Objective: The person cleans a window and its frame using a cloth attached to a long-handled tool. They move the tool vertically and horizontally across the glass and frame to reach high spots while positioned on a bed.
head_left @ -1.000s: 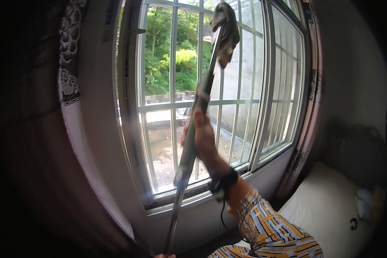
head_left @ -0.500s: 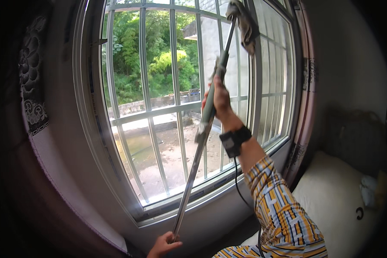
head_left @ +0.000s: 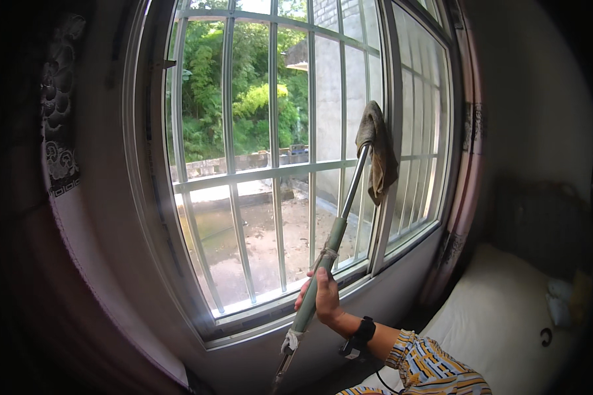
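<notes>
My right hand is wrapped round the green grip of a long metal pole, which slants up and to the right. White ties are knotted round the pole above and below my fingers. Over its upper end hangs a brownish-grey cloth, against or close to the window's upright frame; whether it touches cannot be told. The lower end of the pole runs out of view at the bottom edge, and my left hand is out of the picture.
Metal bars stand beyond the window opening. A patterned curtain hangs at the left and a pinkish one at the right. Low at the right lies a pale cushion-like thing. A cable trails below my right wrist.
My right hand has come down with the pole, and the cloth has dropped from the window's top to about mid-height. My left hand, earlier at the pole's lower end, has left the view.
</notes>
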Available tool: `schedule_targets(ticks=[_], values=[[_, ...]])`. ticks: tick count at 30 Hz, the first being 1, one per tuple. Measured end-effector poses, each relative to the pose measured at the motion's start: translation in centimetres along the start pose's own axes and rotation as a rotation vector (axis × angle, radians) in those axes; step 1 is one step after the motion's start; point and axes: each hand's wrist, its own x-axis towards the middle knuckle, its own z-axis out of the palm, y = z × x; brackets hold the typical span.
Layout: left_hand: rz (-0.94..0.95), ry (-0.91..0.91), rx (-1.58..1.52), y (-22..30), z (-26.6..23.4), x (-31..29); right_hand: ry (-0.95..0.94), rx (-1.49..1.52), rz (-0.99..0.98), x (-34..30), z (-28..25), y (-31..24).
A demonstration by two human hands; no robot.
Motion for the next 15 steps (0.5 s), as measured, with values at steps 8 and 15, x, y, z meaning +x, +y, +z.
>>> schedule_targets(ticks=[8, 15], values=[[0.062, 0.112, 0.007, 4.2, 4.5, 9.3, -0.24, -0.075, -0.181, 12.2, 5.8, -13.5], [0.464, 0.089, -0.186, 19.3, 8.3, 11.2, -0.264, -0.261, -0.4, 19.9, 10.7, -27.6]])
